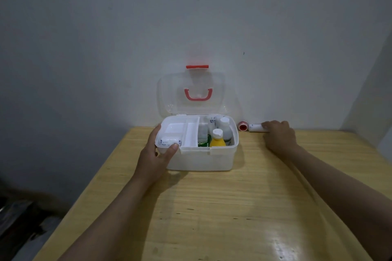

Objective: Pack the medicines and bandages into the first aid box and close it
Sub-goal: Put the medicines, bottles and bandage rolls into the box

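The white first aid box [199, 160] stands open on the wooden table, its clear lid [191, 93] with a red handle leaning back against the wall. Inside on the right are a yellow bottle [217, 140], a white bottle [225, 128], a tube and a green packet. A white tray [192, 131] fills the box's left half, with a small white packet in it. My left hand [158, 152] grips the box's left front corner, thumb on the rim. My right hand [279, 134] lies over a white tube [255, 127] at the wall. A red-and-white tape roll [242, 126] lies beside it.
The table [212, 207] sits in a corner, with the wall right behind the box and another wall on the right. Its left edge drops off to a dark floor with some clutter at lower left.
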{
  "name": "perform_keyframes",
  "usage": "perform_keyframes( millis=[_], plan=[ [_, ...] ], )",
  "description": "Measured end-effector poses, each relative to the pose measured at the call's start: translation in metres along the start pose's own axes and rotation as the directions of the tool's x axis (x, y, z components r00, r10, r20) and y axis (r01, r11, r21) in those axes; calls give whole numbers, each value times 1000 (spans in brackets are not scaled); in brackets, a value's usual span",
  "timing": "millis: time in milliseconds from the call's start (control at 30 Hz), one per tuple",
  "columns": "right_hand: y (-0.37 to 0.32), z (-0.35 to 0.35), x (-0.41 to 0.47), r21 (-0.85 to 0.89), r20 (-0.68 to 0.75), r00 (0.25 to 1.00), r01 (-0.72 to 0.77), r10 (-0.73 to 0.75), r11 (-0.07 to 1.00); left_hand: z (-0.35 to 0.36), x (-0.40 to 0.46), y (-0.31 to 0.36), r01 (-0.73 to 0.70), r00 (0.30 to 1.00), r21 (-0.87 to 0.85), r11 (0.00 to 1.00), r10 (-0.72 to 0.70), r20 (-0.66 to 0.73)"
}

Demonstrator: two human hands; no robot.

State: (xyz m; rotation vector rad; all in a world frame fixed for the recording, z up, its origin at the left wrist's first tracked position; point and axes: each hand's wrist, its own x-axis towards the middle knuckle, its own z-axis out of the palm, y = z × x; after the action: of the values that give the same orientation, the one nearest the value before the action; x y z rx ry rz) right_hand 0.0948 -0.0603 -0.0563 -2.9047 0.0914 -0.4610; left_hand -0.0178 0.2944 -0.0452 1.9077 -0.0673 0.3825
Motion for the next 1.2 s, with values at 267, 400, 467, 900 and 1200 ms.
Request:
perform_keyframes(
  millis=[267, 400, 467, 900, 1200],
  plan=[
    [3, 9, 6, -147, -131, 985, 92, -112, 985, 3, -1, 2, -14, 1000, -2, 1000, 14, -19],
    [-1, -11, 0, -2, -292, 953, 80, -78, 997, 1, -3, 3, -19, 1000, -9, 1000, 19, -2],
    [-9, -27, -2, 77, -358, 929, 124, -89, 989, 0, -2, 1, -12, 1000, -7, 1000, 12, -2],
    [-161, -115, -17, 112, -80, 696, 717, -713, 688, -5, -6, 10, 1, 1000, 8, 1000, -1, 27],
    [-190, -87, -18, 282, 203, 706, 622, -679, 730, -5, -4, 6, 1, 999, 23, 1000, -2, 34]
  ],
)
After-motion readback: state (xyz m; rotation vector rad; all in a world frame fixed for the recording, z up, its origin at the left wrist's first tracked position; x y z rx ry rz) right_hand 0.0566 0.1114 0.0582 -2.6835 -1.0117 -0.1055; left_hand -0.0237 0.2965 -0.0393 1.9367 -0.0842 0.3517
